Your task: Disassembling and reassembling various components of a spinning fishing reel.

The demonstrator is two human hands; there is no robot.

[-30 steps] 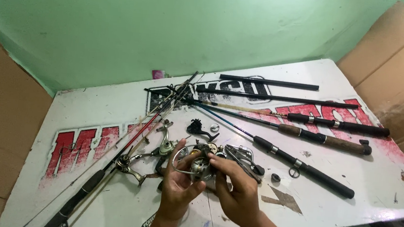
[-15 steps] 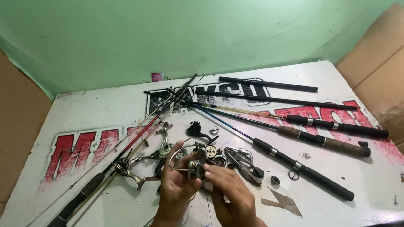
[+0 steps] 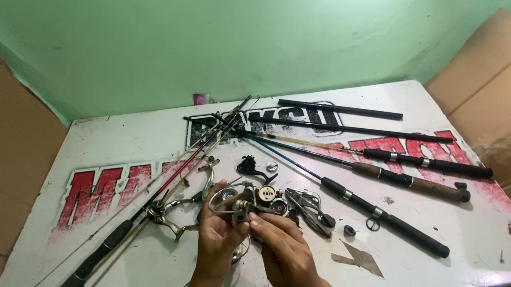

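Item: a spinning reel body [image 3: 249,205], gripped in the left hand [image 3: 217,238] and raised just above the white tabletop [image 3: 479,234], with the right hand [image 3: 283,249] closed by its fingertips on the reel's side, apparently so that the part is steadied for close work. Beyond the reel, pliers [image 3: 311,211], a crank handle [image 3: 252,169] and a small black ring [image 3: 349,231] are laid near. Black-handled fishing rods [image 3: 383,217] are spread farther off, well apart from the reel.

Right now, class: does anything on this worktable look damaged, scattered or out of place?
Yes. Both hands, left hand and right hand, hold a stripped fishing reel; loose parts, including a small black ring, lie scattered. The table shows a scuffed, worn patch near its right edge.
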